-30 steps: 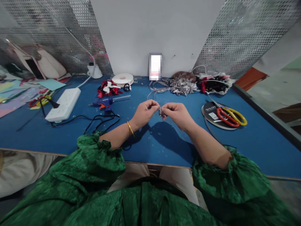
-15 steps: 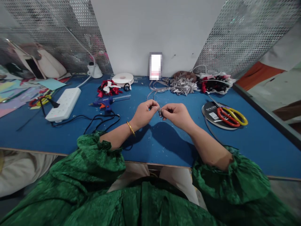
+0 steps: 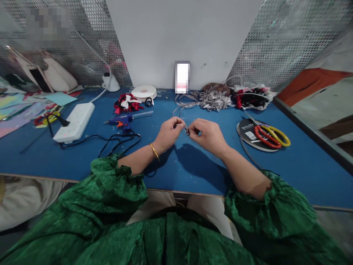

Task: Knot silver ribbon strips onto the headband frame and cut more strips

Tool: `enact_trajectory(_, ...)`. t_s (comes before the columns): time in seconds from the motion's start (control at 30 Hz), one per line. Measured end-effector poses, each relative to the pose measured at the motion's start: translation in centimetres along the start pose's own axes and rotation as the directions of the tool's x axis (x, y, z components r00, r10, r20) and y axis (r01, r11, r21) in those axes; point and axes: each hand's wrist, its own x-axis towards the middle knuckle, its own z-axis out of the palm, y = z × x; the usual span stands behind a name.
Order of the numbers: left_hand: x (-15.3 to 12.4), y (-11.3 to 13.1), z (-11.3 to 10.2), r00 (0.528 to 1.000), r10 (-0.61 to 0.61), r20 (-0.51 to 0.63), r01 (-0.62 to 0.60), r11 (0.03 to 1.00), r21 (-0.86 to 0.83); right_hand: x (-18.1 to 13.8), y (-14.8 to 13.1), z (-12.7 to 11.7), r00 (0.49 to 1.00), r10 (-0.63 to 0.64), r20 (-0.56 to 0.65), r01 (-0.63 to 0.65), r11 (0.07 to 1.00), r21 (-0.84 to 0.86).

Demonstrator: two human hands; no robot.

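A small grey ribbon bow (image 3: 186,130) is pinched between my two hands over the middle of the blue table. My left hand (image 3: 170,133) is closed, its thumb and forefinger tips on the bow's left side. From the right, my right hand (image 3: 207,134) grips it with curled fingers that partly hide it. Loops of thin grey ribbon (image 3: 187,101) lie just beyond the hands. Behind them to the right is a pile of similar grey bows (image 3: 215,100).
A blue glue gun (image 3: 122,121) with its black cable and a white power strip (image 3: 75,123) lie left. Red-and-yellow scissors (image 3: 271,136) rest on a black ribbon spool (image 3: 246,129) at right. A lit phone (image 3: 182,77) leans against the white board. Red bows (image 3: 127,103) sit beside a white ribbon roll (image 3: 143,92).
My right hand has turned slightly, its fingers curling more over the bow. The bow has shifted a little to the left and up. My left hand has hardly moved.
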Motion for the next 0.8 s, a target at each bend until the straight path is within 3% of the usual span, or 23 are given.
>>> enact_trajectory(0.13,0.23,0.02,-0.05,0.999,-0.034,0.006,0.034,0.995,-0.089,-0.1,0.08,0.06,1.0,-0.027,-0.014,0.027,0.999,0.019)
enact_trajectory(0.23,0.39,0.16,-0.22,1.0,-0.018,0.017,0.02,0.993,-0.114,0.02,0.34,0.22,0.993,0.11,-0.032,-0.105,0.986,0.13)
enact_trajectory(0.33,0.42,0.23,-0.32,1.0,-0.008,0.024,0.011,0.993,-0.121,0.23,0.59,0.38,0.955,0.294,0.041,-0.288,0.885,0.366)
enact_trajectory(0.43,0.38,0.23,-0.32,1.0,-0.016,0.02,0.018,0.992,-0.128,0.32,0.77,0.37,0.928,0.35,0.129,-0.362,0.762,0.537)
enact_trajectory(0.6,0.35,0.22,-0.27,0.999,-0.022,0.03,0.026,0.989,-0.144,0.11,0.88,0.2,0.917,0.364,0.164,-0.394,0.757,0.522)
enact_trajectory(0.8,0.39,0.17,-0.29,0.998,-0.018,0.065,0.029,0.985,-0.171,0.19,0.57,-0.14,0.933,0.288,0.213,-0.357,0.796,0.489)
